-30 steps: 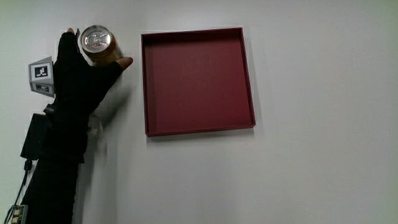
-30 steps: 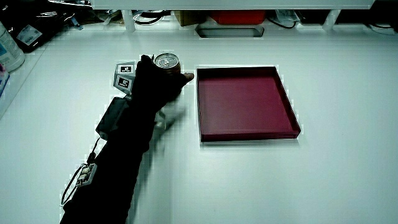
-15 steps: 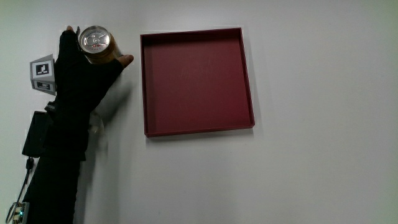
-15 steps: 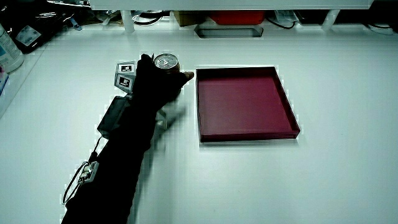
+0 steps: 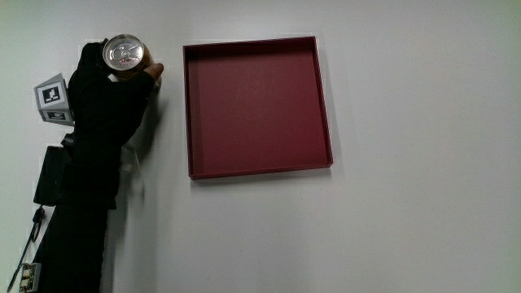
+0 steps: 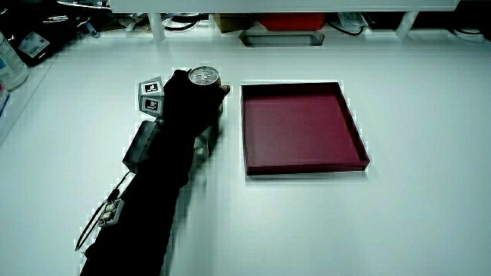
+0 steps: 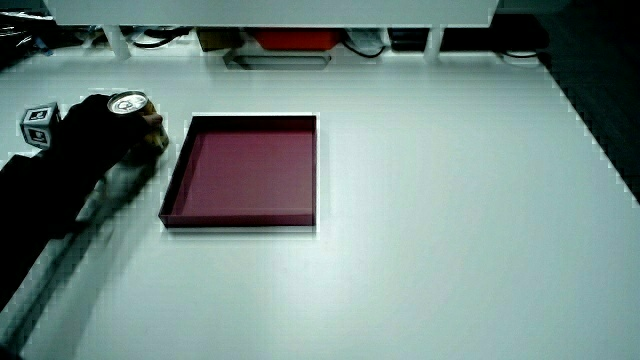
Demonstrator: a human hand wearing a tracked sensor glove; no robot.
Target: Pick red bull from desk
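Note:
The Red Bull can (image 5: 124, 54) stands upright beside the red tray, its silver top showing in the main view and in both side views (image 6: 204, 76) (image 7: 127, 103). The gloved hand (image 5: 104, 94) is wrapped around the can from the person's side, fingers curled tight on its body, thumb tip (image 5: 155, 71) pressed on the side nearest the tray. The patterned cube (image 5: 53, 99) sits on the hand's back. I cannot tell whether the can touches the table.
A shallow square red tray (image 5: 322, 98) lies on the white table (image 5: 407, 203) beside the can, also seen in both side views (image 6: 357, 138) (image 7: 300, 125). A low partition with clutter under it (image 6: 284, 23) runs along the table's farthest edge.
The fingers have closed tighter around the can; the thumb has drawn in from its spread position toward the tray. The can has stayed almost in place.

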